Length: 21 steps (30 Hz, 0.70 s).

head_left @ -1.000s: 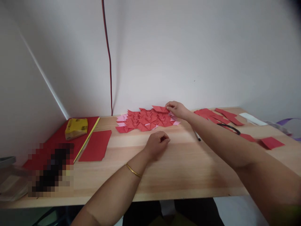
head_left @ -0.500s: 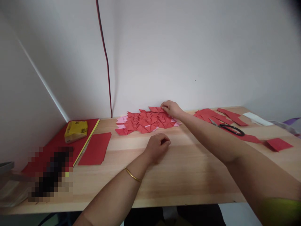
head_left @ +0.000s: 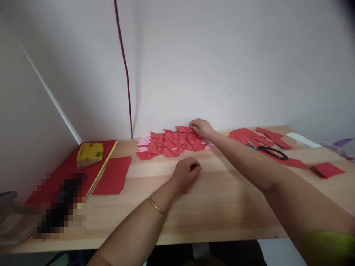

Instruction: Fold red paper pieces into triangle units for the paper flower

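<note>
At the back of the table, my right hand (head_left: 202, 128) pinches the right end of a folded red paper piece (head_left: 183, 129) with its fingertips. That piece lies on top of a spread of folded red paper pieces (head_left: 174, 142), with some pink paper showing at the left and right ends. My left hand (head_left: 186, 171) rests on the wooden table in front of the spread, fingers curled in and nothing visible in them. A gold bangle circles the left wrist.
On the right lie red paper strips (head_left: 245, 136), black-handled scissors (head_left: 273, 153), a red paper square (head_left: 330, 170) and a white strip (head_left: 303, 140). On the left are red sheets (head_left: 112, 175), a yellow packet (head_left: 90, 154) and a blurred dark object (head_left: 62, 203). A cord (head_left: 126, 70) hangs along the wall.
</note>
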### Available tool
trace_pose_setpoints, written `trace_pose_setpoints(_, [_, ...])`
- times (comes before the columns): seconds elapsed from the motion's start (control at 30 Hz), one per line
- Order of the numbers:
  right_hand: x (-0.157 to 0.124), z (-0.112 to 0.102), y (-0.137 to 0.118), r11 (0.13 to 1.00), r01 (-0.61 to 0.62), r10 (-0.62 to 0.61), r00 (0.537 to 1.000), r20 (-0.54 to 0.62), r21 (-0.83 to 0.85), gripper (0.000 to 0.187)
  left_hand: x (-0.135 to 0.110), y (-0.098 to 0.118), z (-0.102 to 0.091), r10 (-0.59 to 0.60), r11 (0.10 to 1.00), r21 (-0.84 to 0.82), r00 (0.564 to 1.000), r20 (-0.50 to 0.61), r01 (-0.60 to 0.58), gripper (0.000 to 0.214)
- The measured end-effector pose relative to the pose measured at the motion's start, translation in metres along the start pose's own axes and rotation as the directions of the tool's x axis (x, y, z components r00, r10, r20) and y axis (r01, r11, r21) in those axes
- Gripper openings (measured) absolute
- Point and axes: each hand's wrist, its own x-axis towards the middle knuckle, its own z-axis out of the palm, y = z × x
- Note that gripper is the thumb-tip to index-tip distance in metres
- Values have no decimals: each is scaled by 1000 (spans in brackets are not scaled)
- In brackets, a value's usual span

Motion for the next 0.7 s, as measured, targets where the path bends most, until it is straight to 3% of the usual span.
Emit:
trace_pose_setpoints(0.27, [-1, -4, -4, 998, -15, 19, 997, 73, -58, 28, 0, 0, 0, 21, 1000, -9, 1000, -2, -21, 8])
trace_pose_setpoints(0.47, [-11, -14, -1, 999, -51, 51, 997, -62, -1, 31, 1, -4, 1, 46, 999, -14, 999, -10, -46, 8])
trace_pose_setpoints(0.7, [-75, -18, -37, 949, 63, -20, 990, -140, 309, 22, -1, -4, 2, 58, 995, -73, 995, -83, -65, 10])
